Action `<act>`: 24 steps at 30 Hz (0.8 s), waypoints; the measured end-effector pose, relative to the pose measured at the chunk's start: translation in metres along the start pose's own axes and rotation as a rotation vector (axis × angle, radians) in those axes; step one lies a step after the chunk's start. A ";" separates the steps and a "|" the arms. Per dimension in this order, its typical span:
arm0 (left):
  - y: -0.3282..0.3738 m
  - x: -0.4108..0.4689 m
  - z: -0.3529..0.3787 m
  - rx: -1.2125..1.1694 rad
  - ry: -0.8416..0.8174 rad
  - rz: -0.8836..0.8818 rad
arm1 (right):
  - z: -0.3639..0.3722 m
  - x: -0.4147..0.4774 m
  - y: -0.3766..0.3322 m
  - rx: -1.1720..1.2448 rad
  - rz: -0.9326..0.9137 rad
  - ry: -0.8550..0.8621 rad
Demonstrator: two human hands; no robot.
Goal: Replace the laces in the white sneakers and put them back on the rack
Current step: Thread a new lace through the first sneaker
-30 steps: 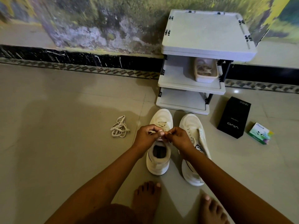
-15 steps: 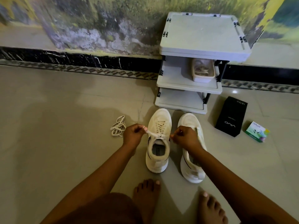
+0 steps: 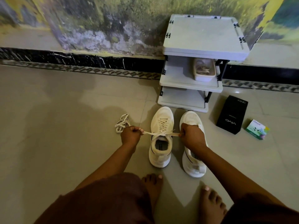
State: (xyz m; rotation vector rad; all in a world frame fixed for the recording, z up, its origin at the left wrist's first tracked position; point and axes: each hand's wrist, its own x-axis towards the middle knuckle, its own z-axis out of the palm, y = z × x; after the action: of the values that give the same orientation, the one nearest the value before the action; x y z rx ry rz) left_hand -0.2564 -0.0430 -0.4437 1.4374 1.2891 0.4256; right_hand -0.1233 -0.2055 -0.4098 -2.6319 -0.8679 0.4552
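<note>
Two white sneakers stand side by side on the tiled floor in front of the grey rack [image 3: 191, 85]. The left sneaker [image 3: 161, 136] is laced, and its cream lace [image 3: 161, 133] is stretched out sideways over the opening. My left hand [image 3: 130, 135] grips the lace's left end beside the shoe. My right hand [image 3: 192, 137] grips the right end, above the right sneaker [image 3: 193, 162], which it partly hides. No laces show on the right sneaker.
A loose bundle of white lace [image 3: 122, 124] lies on the floor left of my left hand. A small tub [image 3: 204, 70] holding laces sits on the rack's middle shelf. A black box [image 3: 232, 117] and a small green box [image 3: 257, 129] lie to the right. My bare feet [image 3: 152, 186] are near.
My hands, which met over the left sneaker's tongue a second ago, have drawn apart to either side, pulling the lace ends out taut.
</note>
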 end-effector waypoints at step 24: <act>-0.007 0.002 -0.004 0.068 0.040 0.004 | -0.001 0.005 -0.001 -0.128 -0.023 0.006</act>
State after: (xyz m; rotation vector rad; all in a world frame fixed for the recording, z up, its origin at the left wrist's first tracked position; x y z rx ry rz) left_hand -0.2620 -0.0404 -0.4491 1.4950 1.3442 0.4181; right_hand -0.1193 -0.2016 -0.4099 -2.7344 -0.9544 0.3983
